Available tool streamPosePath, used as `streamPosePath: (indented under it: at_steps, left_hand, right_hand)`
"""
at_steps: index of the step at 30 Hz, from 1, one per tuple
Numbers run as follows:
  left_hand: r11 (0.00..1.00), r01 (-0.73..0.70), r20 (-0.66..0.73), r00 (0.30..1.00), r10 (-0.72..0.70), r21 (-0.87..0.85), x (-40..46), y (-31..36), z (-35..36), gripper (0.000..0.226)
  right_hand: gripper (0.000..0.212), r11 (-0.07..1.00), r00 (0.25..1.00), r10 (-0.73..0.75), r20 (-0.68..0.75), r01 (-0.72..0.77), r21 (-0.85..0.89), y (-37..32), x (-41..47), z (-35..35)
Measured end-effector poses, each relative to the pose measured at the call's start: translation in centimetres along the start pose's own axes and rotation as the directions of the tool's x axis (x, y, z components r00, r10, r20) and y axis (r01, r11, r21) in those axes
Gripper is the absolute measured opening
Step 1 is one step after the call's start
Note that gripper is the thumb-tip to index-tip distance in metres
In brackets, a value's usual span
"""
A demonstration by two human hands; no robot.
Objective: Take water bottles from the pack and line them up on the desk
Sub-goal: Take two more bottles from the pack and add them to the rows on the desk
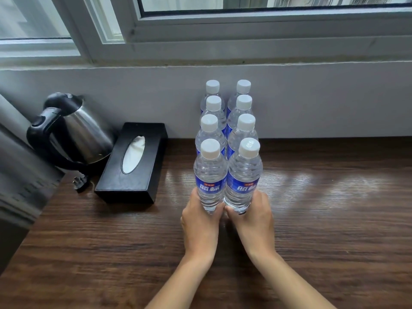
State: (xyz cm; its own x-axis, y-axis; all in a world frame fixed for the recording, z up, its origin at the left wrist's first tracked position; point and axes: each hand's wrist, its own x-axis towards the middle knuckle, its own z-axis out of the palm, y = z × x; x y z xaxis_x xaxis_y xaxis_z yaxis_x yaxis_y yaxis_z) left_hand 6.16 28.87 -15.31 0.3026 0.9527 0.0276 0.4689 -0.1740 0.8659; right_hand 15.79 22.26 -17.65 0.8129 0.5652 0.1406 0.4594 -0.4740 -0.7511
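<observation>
Each front bottle (210,175) is gripped low by one hand (201,219); both should be set down upright, in line

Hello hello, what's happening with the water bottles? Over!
Left hand and right hand each grip a front bottle. Eight bottles upright, two rows. Tissue box off left, clear.
</observation>
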Motion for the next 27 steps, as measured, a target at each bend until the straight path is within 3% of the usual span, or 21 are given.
streamPosePath:
  at_steps: [18, 23, 27]
  left_hand:
    - [0.999, -0.047, 0.006, 0.999, 0.047, 0.001, 0.3, -1.2, 0.4, 0.041]
    - [1.0, -0.015, 0.037, 0.999, 0.015, -0.007, 0.1, -1.3, 0.4, 0.051]
    - [0.996, 0.082, 0.152, 0.985, -0.077, -0.032, -0.6, -1.8, 0.2, 0.085]
  right_hand:
    - [0.041, 0.998, 1.0, -0.017, 0.015, 0.018, -0.061, 0.3, 0.4, -0.2]
    - [0.048, 0.998, 0.997, 0.046, 0.057, -0.045, -0.033, 0.3, 0.4, -0.3]
    - [0.06, 0.985, 0.977, 0.151, 0.149, -0.161, 0.056, 0.7, 0.1, -0.9]
